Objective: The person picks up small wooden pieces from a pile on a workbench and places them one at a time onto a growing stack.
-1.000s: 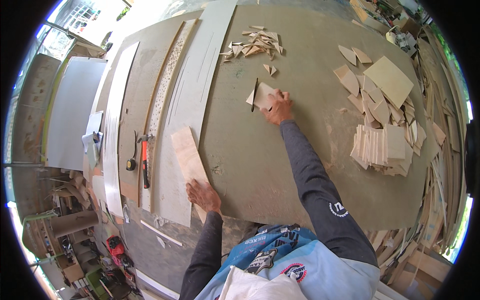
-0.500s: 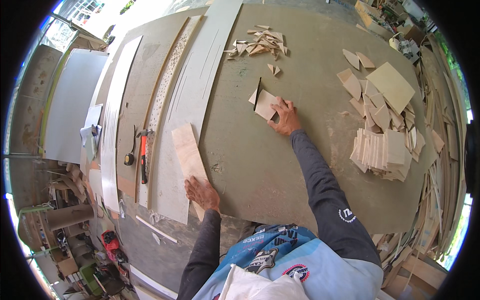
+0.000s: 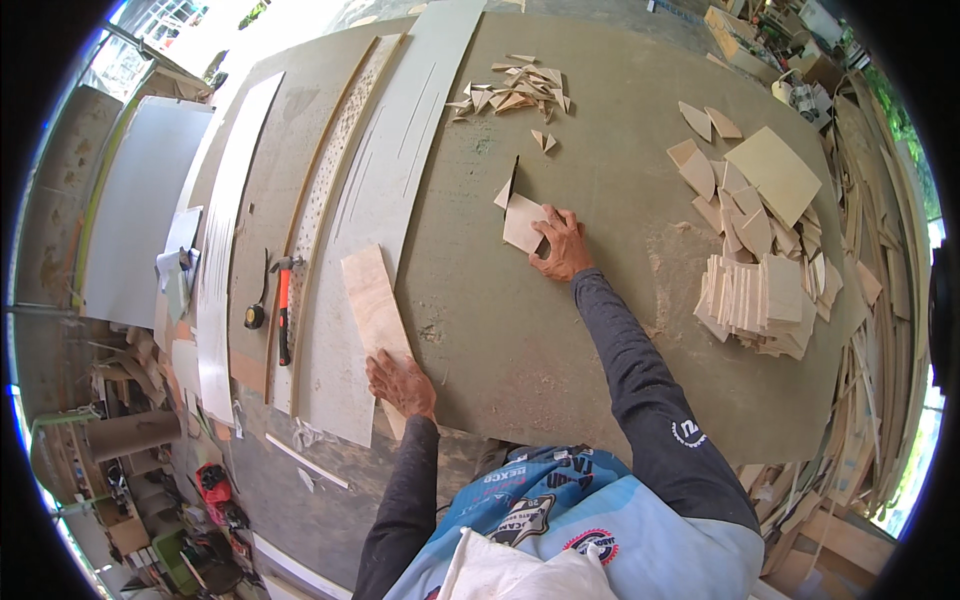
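Note:
My right hand (image 3: 562,245) is closed on a small pale plywood piece (image 3: 523,222), its fingers pressing on the right side. A thin dark saw blade (image 3: 515,178) sticks up from the brown tabletop (image 3: 480,330) at the piece's upper left edge. Just left of the blade lies a little pointed offcut (image 3: 502,194). Nearer to me, my left hand (image 3: 400,385) rests with its fingers laid over a long plywood strip (image 3: 372,290). That strip overlaps the edge of a grey board (image 3: 335,340).
Triangular offcuts (image 3: 515,90) lie beyond the blade. At right are stacked plywood pieces (image 3: 750,295), loose curved pieces (image 3: 735,205) and a square sheet (image 3: 775,175). A hammer (image 3: 284,310) and a tape measure (image 3: 255,315) lie left. Sawdust dots the table.
My right hand has drawn the plywood piece slightly toward me and turned it. A small offcut now stands apart left of the blade. My left hand has stayed on the strip.

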`<state>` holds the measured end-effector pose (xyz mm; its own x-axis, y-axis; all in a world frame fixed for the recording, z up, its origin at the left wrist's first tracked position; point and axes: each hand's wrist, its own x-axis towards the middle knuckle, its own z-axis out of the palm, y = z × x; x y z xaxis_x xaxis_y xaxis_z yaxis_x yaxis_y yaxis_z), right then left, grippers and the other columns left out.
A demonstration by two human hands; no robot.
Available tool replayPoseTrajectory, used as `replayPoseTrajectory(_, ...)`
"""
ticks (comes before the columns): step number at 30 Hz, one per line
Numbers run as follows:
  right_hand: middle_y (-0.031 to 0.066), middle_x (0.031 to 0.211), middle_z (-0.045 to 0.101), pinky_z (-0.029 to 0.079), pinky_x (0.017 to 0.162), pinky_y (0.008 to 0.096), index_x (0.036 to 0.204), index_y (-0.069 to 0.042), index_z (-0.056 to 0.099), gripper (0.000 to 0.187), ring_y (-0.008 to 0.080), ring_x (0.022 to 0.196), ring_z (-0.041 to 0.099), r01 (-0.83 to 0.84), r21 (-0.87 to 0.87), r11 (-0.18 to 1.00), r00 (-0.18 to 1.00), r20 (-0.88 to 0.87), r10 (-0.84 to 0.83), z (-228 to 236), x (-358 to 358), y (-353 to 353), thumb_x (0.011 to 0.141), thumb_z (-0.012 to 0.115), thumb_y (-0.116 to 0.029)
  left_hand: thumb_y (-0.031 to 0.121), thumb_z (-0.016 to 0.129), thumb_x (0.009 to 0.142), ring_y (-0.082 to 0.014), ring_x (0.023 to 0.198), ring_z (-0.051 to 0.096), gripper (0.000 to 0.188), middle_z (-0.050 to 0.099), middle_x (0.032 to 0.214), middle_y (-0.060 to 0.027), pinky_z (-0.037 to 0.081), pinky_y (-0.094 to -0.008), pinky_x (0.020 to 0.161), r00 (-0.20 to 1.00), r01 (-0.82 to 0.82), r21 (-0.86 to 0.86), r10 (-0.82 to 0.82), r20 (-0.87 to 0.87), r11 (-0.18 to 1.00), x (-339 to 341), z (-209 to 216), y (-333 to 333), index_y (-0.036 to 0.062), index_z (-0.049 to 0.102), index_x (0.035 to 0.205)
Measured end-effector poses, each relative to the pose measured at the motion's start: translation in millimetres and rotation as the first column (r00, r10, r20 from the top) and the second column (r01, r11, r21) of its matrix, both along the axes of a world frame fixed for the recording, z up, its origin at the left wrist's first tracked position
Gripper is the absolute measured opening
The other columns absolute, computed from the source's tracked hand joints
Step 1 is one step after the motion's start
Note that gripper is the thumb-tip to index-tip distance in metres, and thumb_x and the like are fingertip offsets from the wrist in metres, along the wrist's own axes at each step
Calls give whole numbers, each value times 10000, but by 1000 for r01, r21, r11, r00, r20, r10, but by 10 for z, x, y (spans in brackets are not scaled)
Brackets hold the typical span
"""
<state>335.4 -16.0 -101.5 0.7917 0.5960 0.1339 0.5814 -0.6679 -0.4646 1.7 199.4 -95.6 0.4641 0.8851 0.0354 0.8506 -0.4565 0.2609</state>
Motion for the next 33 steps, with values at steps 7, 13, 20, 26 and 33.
replayPoseTrajectory(7, 183, 1518, 496, 372, 1105, 537, 1216, -105, 682, 614, 356, 1374, 395, -17, 25, 1000, 1000, -14, 17, 3, 2, -27, 642, 780, -298, 336, 532, 997, -364, 1533, 206, 606, 284, 1635, -202, 112, -545, 1243, 1000, -18, -26, 18, -3, 1000, 12, 22, -9, 72, 387, 1523)
replayPoseTrajectory(13, 173, 1510, 506, 361, 1109, 533, 1203, -102, 677, 624, 343, 1361, 401, -50, 41, 998, 999, -20, 51, 24, 24, -60, 610, 773, -273, 311, 574, 984, -384, 1515, 225, 622, 286, 1615, -209, 141, -577, 1230, 1000, -3, -3, 3, 0, 1000, -6, -19, 15, 73, 370, 1521)
replayPoseTrajectory(20, 156, 1519, 495, 353, 1118, 527, 1198, -77, 664, 621, 335, 1368, 388, -78, 18, 997, 995, -53, 78, 86, 51, -98, 613, 771, -258, 315, 582, 984, -381, 1515, 226, 623, 281, 1615, -206, 140, -584, 1232, 1000, -13, -22, 13, -4, 1000, 12, 9, 0, 74, 374, 1520)
replayPoseTrajectory(26, 166, 1516, 505, 348, 1122, 522, 1205, -73, 670, 629, 338, 1368, 392, -73, 15, 997, 996, -54, 74, 78, 57, -95, 608, 773, -246, 317, 553, 983, -360, 1530, 211, 617, 286, 1633, -203, 108, -537, 1246, 1000, -19, -25, 19, -13, 999, 27, 39, -11, 68, 385, 1522)
replayPoseTrajectory(33, 180, 1518, 517, 351, 1121, 521, 1199, -75, 680, 625, 342, 1366, 397, -62, 35, 997, 997, -53, 63, 82, 51, -75, 608, 781, -252, 309, 563, 987, -372, 1521, 223, 614, 286, 1627, -204, 124, -555, 1237, 1000, -11, -8, 11, -5, 1000, 7, -3, 5, 73, 379, 1523)
